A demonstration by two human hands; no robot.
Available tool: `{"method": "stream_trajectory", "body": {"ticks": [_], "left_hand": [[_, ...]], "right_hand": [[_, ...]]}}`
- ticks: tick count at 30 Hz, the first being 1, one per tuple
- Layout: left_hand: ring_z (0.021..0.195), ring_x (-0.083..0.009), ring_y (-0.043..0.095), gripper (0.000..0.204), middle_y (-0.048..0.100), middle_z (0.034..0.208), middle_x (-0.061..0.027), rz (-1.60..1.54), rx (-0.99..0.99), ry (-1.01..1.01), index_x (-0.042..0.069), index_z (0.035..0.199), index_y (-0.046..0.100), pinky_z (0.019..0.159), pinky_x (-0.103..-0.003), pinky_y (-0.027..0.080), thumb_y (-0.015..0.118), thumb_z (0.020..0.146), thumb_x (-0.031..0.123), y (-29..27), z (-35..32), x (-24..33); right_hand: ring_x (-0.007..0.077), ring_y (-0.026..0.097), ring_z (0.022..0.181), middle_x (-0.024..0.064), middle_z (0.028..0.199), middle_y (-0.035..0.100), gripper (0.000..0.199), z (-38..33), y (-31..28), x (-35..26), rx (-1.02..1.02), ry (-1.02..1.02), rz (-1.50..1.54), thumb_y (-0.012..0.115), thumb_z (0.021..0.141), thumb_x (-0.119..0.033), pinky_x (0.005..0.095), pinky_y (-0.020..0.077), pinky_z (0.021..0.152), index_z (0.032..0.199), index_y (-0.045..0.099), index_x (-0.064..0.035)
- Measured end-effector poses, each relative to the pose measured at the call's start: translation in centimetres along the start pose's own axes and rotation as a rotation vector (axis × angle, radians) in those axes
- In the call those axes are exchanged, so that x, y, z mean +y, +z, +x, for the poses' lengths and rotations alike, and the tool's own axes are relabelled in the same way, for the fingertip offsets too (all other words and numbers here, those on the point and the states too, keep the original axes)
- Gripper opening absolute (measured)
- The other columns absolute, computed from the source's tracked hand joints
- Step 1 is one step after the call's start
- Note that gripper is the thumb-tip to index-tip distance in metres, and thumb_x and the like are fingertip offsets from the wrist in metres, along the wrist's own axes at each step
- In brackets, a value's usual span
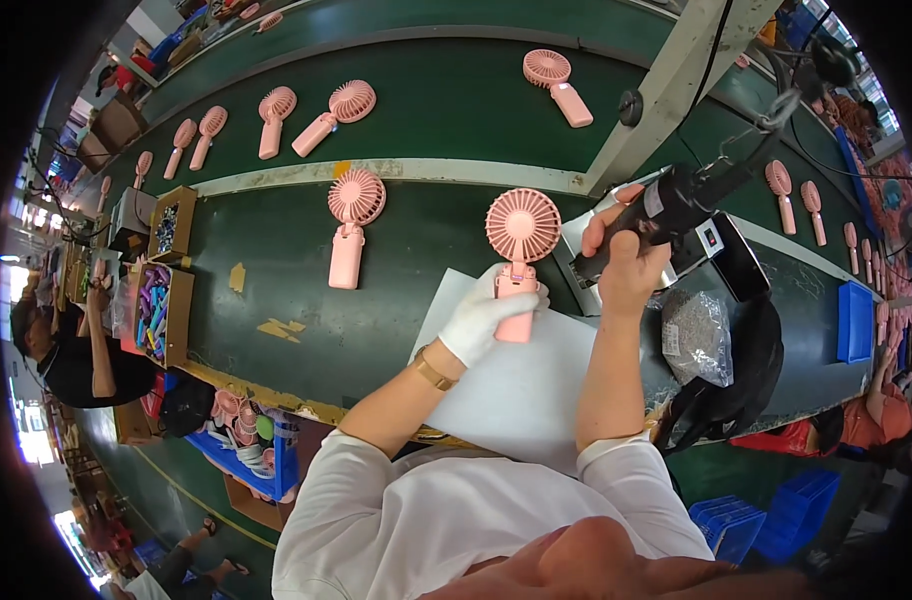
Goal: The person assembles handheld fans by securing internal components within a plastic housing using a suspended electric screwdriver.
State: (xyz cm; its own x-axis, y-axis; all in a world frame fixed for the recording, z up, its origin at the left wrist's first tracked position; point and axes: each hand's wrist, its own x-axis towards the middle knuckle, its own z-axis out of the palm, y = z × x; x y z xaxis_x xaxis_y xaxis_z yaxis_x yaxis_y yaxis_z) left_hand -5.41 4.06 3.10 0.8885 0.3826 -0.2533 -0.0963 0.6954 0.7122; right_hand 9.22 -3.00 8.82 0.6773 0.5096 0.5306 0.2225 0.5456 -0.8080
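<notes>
My left hand (488, 312), in a white glove with a watch (435, 372) at the wrist, is closed around the handle of a pink handheld fan (523, 226). Its round grille points away from me. My bare right hand (628, 262) grips a black electric screwdriver (666, 208), tilted, with its upper end by a metal hanger at the upper right. The tool's tip is hard to make out near a metal device (704, 240). Under the held fan spreads a white sheet (496, 385). Another pink fan (346, 250) lies to the left on the green bench.
Beyond a pale rail, a green conveyor (436, 110) carries several pink fans. A metal post (666, 85) rises near the screwdriver. At right are a clear bag of small parts (696, 340), a phone (740, 258) and a blue tray (856, 322). Cardboard boxes (179, 315) and a co-worker (86, 350) are left.
</notes>
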Motion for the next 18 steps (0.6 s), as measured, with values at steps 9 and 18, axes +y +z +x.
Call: {"method": "stream_trajectory", "body": {"ticks": [9,18], "left_hand": [[0.090,-0.0217,0.060,0.031,0.058,0.099,-0.0104,-0.191,0.004,-0.086,0.002,0.107,0.047,0.081,-0.035,0.050,0.062,0.081,0.008,-1.7,1.2,-1.7],[0.088,-0.0205,0.060,0.029,0.058,0.100,-0.0105,-0.191,0.000,-0.044,0.001,0.110,0.048,0.079,-0.033,0.050,0.058,0.084,0.008,-2.0,1.2,-1.7]], "right_hand": [[0.0124,0.043,0.049,0.0047,0.060,0.045,0.074,-0.2,1.1,1.3,-0.007,0.123,0.209,0.063,0.074,-0.059,0.0261,0.0369,0.048,0.114,0.039,-0.0015],[0.0115,0.042,0.048,0.0035,0.059,0.043,0.082,-0.6,2.4,1.7,-0.020,0.187,0.275,0.062,0.067,-0.067,0.0251,0.0358,0.047,0.112,0.037,-0.0033]]}}
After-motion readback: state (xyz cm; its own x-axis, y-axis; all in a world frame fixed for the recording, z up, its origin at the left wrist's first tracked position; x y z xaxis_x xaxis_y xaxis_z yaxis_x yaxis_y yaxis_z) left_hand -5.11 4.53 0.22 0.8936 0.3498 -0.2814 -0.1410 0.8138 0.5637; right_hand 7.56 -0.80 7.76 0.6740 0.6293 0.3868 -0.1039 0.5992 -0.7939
